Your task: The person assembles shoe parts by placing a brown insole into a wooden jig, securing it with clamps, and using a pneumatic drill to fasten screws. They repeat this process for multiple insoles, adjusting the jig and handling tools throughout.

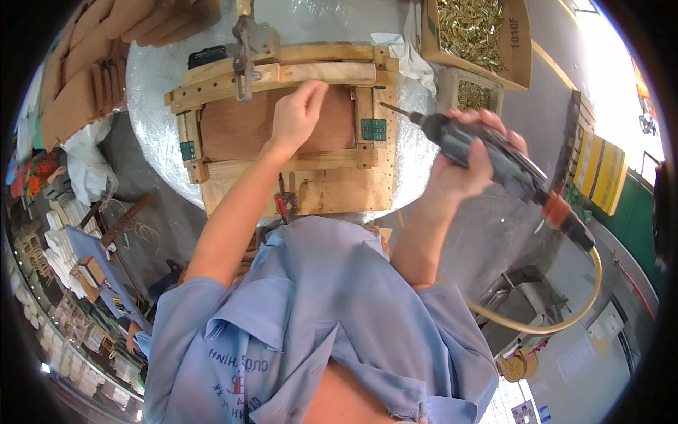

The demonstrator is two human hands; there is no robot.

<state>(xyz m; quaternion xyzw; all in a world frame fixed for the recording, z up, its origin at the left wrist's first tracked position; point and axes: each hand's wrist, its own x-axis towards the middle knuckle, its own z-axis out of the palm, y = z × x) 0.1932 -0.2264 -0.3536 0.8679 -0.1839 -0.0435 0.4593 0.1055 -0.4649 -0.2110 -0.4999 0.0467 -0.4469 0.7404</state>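
Note:
My right hand [462,169] is wrapped round a black air screwdriver [512,169], slightly blurred, with a pale hose [597,283] at its back end. Its thin bit points left at the right side of a wooden frame [325,73]. My left hand [296,116] is closed over the frame's brown panel [240,131], near the curved top rail. Its fingertips are pressed together; whatever they hold, if anything, is hidden. A metal clamp [243,60] grips the top rail. Green pads [373,129] sit on the frame's side pieces.
The frame rests on a wooden board [339,191] on a table wrapped in clear film [159,106]. A red-handled screwdriver [282,203] lies at its near edge. A cardboard box of screws [470,35] and a smaller bin [480,95] stand far right. Brown pads [85,92] are stacked left.

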